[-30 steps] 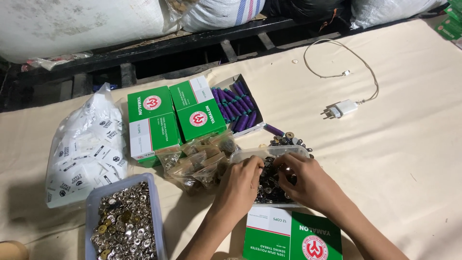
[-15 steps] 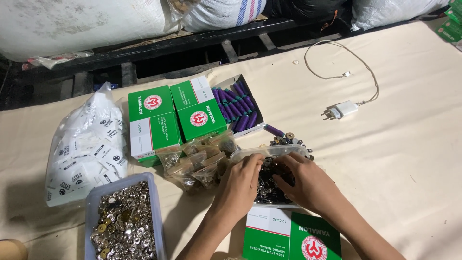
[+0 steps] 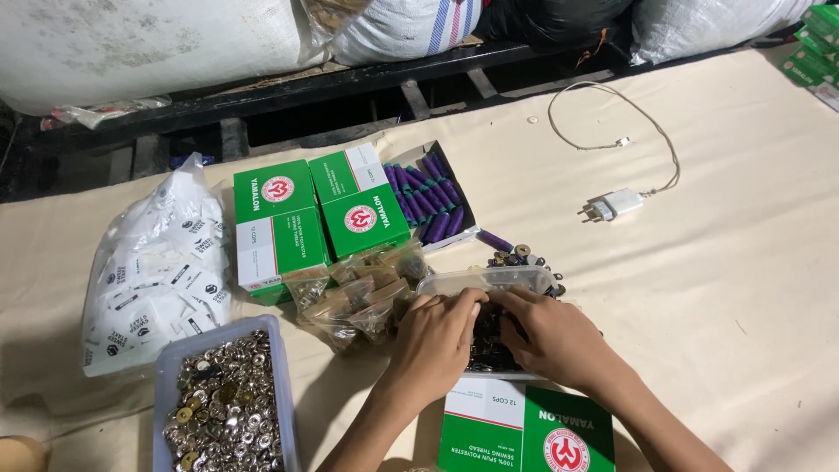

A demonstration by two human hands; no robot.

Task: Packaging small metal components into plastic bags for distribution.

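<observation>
My left hand (image 3: 437,341) and my right hand (image 3: 551,336) both reach into a clear plastic container (image 3: 489,281) full of small dark metal pieces (image 3: 483,343). Fingers of both hands are bent down among the pieces; what they pinch is hidden. A few loose dark metal pieces (image 3: 524,255) lie just beyond the container. Small clear bags of metal parts (image 3: 363,293) sit right beside my left hand.
Two green and white boxes (image 3: 319,218) stand behind, next to an open box of purple thread spools (image 3: 428,197). A white bag of packets (image 3: 157,280) and a tub of silver buttons (image 3: 223,402) lie left. Another green box (image 3: 524,428) is near me. White charger (image 3: 616,205) at right.
Both hands stay in the container with only small finger movements among the metal pieces. Nothing else has shifted.
</observation>
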